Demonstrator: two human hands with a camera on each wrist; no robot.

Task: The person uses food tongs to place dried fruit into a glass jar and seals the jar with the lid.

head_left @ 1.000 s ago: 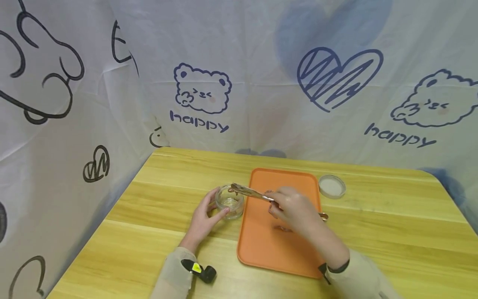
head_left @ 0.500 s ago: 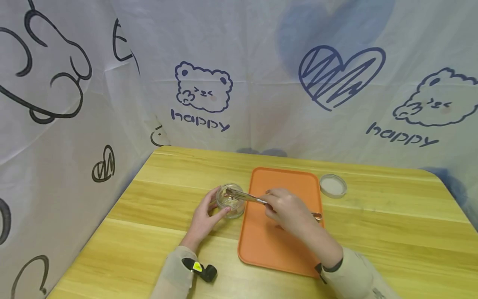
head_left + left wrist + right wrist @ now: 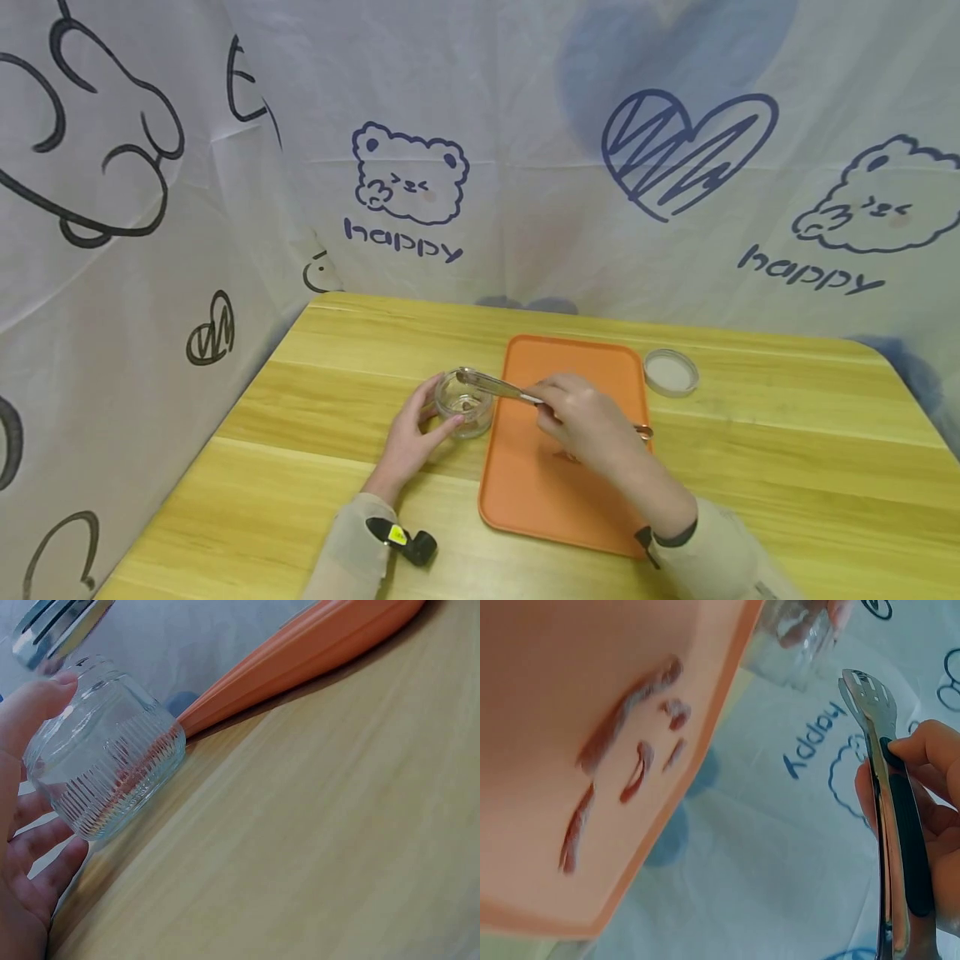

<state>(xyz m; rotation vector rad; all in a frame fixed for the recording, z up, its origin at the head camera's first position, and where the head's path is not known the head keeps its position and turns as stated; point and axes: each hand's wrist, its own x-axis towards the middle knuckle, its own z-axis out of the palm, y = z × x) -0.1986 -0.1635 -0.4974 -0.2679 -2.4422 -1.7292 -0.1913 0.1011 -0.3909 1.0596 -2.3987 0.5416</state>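
Note:
My left hand (image 3: 411, 433) steadies a clear glass jar (image 3: 112, 765), thumb near its rim and fingers around its side. A small brown bit (image 3: 467, 407) shows inside the jar in the head view. My right hand (image 3: 588, 421) grips metal tongs (image 3: 889, 817) with dark handle pads. The tips of the tongs are together, above the jar's mouth, and no piece is visible between them. On the orange tray (image 3: 525, 500), beneath my right hand, lie several reddish-brown strips of what looks like dried meat (image 3: 626, 716), plain in the right wrist view.
A round clear lid (image 3: 671, 372) lies on the wooden table (image 3: 787, 433), just right of the tray. White cloth (image 3: 525, 225) with drawings hangs behind and to the left of the table. The jar stands close to the tray's left edge.
The tongs dipped into the jar with a small brown piece, then rose slightly without it. A brown bit now shows inside the jar. My left hand has kept its hold.

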